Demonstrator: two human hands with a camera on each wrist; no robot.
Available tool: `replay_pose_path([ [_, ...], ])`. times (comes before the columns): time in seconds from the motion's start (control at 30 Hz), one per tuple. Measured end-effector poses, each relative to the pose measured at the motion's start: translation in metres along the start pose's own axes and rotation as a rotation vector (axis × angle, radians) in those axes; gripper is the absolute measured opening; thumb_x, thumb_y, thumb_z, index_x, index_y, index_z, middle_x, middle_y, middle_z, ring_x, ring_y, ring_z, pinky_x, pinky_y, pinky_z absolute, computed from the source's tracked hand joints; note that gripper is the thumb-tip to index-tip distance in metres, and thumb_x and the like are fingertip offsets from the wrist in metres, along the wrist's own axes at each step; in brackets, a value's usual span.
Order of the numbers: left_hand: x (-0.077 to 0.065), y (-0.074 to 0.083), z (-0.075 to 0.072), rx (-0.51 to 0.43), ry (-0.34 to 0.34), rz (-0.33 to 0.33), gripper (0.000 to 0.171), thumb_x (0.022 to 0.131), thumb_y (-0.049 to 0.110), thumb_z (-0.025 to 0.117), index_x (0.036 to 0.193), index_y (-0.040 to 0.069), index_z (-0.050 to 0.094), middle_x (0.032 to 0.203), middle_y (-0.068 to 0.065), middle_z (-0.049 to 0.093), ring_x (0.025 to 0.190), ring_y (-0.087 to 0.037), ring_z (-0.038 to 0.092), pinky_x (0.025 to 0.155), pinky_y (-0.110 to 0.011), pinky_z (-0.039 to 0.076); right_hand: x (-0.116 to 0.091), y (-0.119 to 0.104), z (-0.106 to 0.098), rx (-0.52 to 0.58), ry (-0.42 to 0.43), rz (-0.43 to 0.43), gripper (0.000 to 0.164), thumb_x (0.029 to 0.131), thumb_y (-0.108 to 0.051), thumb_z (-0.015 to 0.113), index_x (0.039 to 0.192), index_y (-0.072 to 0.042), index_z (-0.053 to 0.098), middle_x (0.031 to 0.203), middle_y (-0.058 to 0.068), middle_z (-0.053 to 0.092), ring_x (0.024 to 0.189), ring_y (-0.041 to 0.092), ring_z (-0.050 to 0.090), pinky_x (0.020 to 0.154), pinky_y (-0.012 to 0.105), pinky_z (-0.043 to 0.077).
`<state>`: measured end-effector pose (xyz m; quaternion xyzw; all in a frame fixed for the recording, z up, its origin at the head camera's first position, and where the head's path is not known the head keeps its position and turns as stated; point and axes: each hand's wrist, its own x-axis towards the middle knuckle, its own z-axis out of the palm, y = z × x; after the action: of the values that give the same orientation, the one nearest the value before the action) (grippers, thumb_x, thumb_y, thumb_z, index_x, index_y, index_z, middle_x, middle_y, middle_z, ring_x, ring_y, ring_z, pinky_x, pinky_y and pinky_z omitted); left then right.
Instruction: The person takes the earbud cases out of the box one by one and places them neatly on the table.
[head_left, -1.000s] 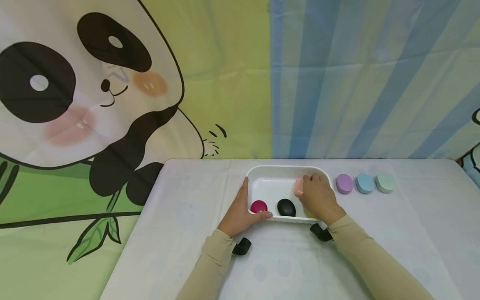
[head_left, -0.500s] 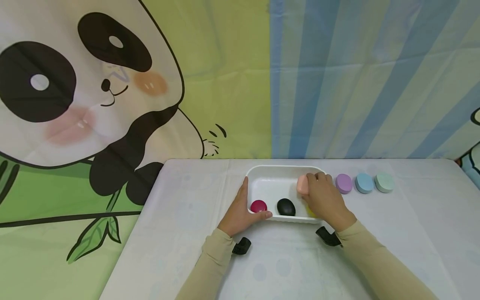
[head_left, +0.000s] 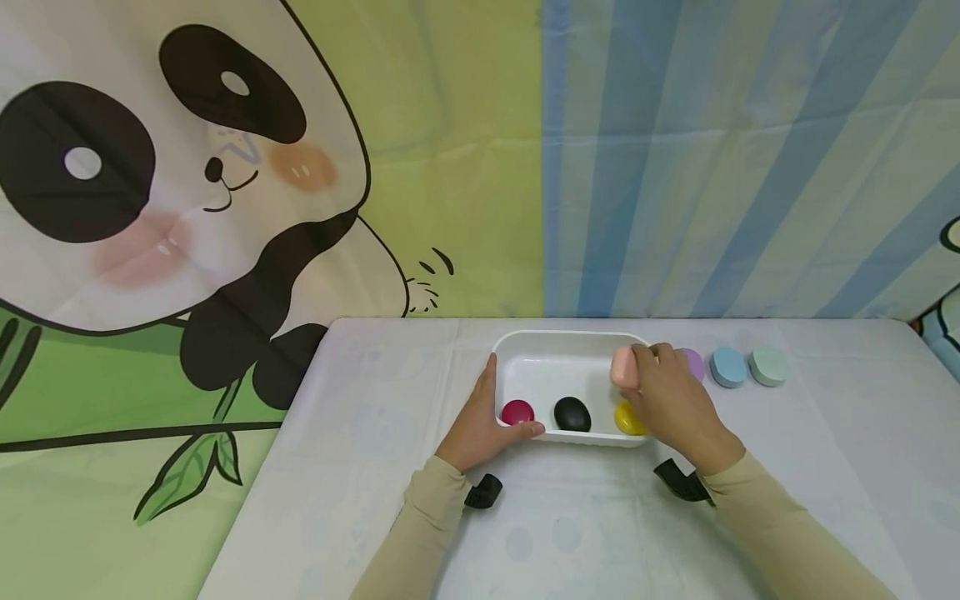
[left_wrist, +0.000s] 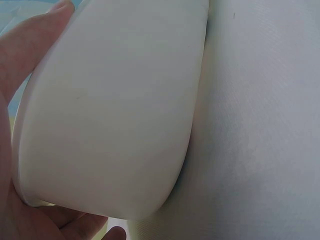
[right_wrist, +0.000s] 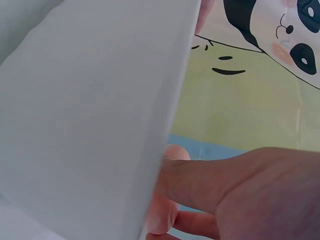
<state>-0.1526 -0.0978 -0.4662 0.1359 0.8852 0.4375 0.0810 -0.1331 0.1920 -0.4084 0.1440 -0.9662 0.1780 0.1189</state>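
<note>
A white tray [head_left: 555, 371] stands on the table. My left hand [head_left: 483, 429] holds its left end, thumb over the near rim and fingers round the side; the left wrist view shows the tray wall [left_wrist: 110, 110] between them. Over the tray's right part, my right hand [head_left: 675, 404] pinches a peach rounded block [head_left: 624, 368]. In the right wrist view the tray wall partly hides this block [right_wrist: 160, 215]. Along the tray's near side lie a crimson round piece [head_left: 517, 412], a black oval piece [head_left: 572, 414] and a yellow round piece [head_left: 628, 418].
Right of the tray, a purple disc [head_left: 695, 364], partly behind my right hand, a blue disc [head_left: 728, 367] and a pale green disc [head_left: 768, 366] stand in a row. A printed curtain [head_left: 450, 167] hangs behind the white-covered table [head_left: 570, 533].
My right hand has moved right with the peach block, from inside the tray towards its right end. The yellow piece has come into fuller view, and the purple disc is now partly covered. My left hand stays.
</note>
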Motion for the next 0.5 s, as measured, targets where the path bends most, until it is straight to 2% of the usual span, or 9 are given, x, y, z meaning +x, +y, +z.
replay_pose_path([
  [0.2,0.001,0.001,0.0,-0.005,-0.002,-0.002,0.128,0.074,0.062,0.08,0.163,0.018,-0.002,0.168,0.002,0.011,0.15,-0.02,0.021,0.119,-0.043,0.026,-0.006,0.006,-0.005,0.017,0.026,-0.023,0.056,0.085,-0.007,0.079,0.128,0.015,0.05,0.113,0.037,0.055,0.103,0.049,0.053,0.078,0.057,0.053],
  [0.37,0.001,0.001,0.0,-0.012,-0.004,-0.002,0.128,0.075,0.061,0.08,0.163,0.018,-0.002,0.168,0.002,0.011,0.15,-0.019,0.021,0.119,-0.043,0.026,-0.011,0.011,-0.01,0.025,0.029,-0.005,0.058,0.083,-0.007,0.081,0.129,0.014,0.051,0.115,0.036,0.054,0.103,0.051,0.051,0.083,0.061,0.049],
  [0.5,0.0,0.0,0.0,-0.008,-0.002,-0.004,0.128,0.075,0.061,0.08,0.163,0.018,-0.002,0.168,0.002,0.012,0.151,-0.019,0.02,0.12,-0.043,0.025,-0.016,0.015,-0.015,0.038,0.036,0.004,0.059,0.083,-0.006,0.081,0.13,0.012,0.05,0.117,0.037,0.052,0.102,0.051,0.049,0.078,0.06,0.05],
])
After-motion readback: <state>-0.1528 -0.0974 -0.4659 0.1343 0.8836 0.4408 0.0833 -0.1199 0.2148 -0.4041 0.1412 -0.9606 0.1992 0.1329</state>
